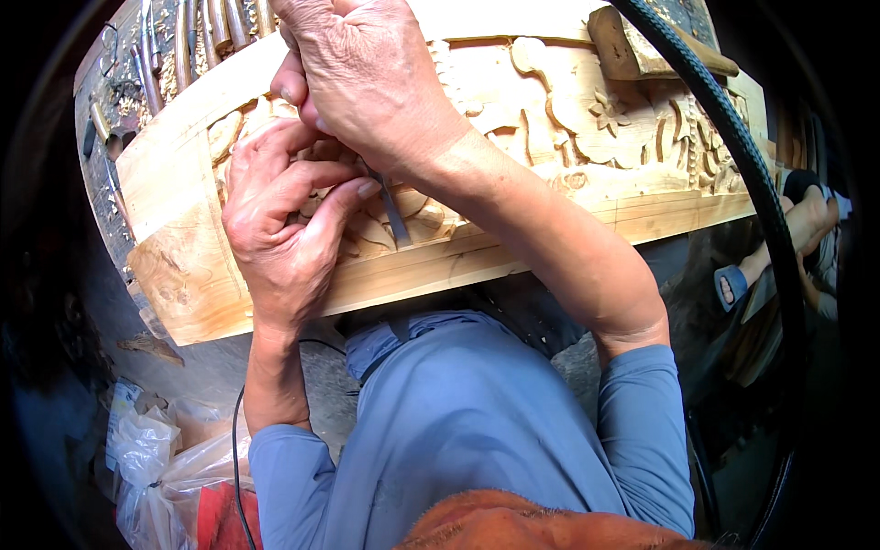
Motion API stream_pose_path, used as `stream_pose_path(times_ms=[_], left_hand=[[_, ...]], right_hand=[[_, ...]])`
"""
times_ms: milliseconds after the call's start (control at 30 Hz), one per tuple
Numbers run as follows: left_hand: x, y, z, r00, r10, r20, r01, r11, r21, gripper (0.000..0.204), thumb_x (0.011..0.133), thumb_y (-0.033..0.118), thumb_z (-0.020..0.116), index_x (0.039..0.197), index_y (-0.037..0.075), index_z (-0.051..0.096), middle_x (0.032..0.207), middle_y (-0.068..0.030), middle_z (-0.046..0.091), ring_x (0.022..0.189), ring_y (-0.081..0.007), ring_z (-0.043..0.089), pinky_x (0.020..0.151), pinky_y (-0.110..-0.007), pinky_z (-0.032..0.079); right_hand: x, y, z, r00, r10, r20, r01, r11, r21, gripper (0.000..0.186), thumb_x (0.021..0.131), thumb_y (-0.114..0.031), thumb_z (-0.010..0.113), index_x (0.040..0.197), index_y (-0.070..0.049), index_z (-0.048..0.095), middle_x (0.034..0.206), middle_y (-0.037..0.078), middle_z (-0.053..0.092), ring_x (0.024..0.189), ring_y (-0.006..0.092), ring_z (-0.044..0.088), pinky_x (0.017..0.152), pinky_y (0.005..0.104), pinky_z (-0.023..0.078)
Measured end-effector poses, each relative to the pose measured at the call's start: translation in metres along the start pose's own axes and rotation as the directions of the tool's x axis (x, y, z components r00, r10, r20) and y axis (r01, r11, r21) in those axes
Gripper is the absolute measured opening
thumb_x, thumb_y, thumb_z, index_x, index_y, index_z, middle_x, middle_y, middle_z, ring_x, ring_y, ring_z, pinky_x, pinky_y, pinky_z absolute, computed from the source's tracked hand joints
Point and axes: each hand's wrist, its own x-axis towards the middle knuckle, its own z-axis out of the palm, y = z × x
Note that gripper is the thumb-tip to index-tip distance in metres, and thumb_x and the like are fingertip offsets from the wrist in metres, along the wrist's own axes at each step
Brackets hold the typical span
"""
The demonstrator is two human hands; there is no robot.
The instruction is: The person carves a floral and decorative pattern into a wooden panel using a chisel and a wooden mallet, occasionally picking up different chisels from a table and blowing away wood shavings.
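Observation:
A pale carved wooden panel [188, 284] lies across the bench, with raised leaf, flower and scroll relief. Both my hands grip a flat steel chisel [394, 217], whose edge rests on the carving near the front border. My right hand [371, 92] is closed at the top of the tool, where the handle is hidden under it. Below and to the left, my left hand [280, 225] has its fingers bent round the lower part of the chisel, thumb against the blade side.
Several carving tools [183, 60] lie among shavings at the upper left. A wooden mallet [619, 50] rests at upper right behind a thick braided hose [761, 174]. At the right is another person's sandalled foot [733, 284]. Plastic bags [156, 458] sit at lower left.

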Motion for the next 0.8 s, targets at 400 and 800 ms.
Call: stream_pose_path(times_ms=[400, 800], left_hand=[[-0.004, -0.002, -0.002, 0.987, -0.054, -0.151, 0.029, 0.987, -0.161, 0.009, 0.09, -0.002, 0.079, 0.098, -0.001, 0.078, 0.11, -0.0126, 0.079, 0.111, -0.0278, 0.069, 0.101, -0.039, 0.052], [-0.032, 0.028, -0.001, 0.889, -0.064, -0.454, 0.039, 0.997, -0.065, 0.008, 0.101, 0.0, 0.073, 0.108, -0.002, 0.076, 0.102, -0.01, 0.078, 0.101, -0.0207, 0.072, 0.093, -0.033, 0.057]], right_hand=[[-0.017, -0.096, -0.029, 0.995, -0.023, 0.098, 0.022, 1.0, 0.018, 0.036, 0.115, -0.04, 0.049, 0.104, -0.007, 0.057, 0.076, 0.011, 0.065, 0.043, 0.01, 0.05, 0.036, 0.0204, 0.036], [-0.089, -0.157, -0.129, 0.985, 0.099, -0.142, -0.108, 0.993, -0.056, 0.036, 0.115, -0.039, 0.055, 0.093, -0.011, 0.054, 0.061, 0.0, 0.054, 0.034, 0.0032, 0.034, 0.034, 0.0191, 0.023]])
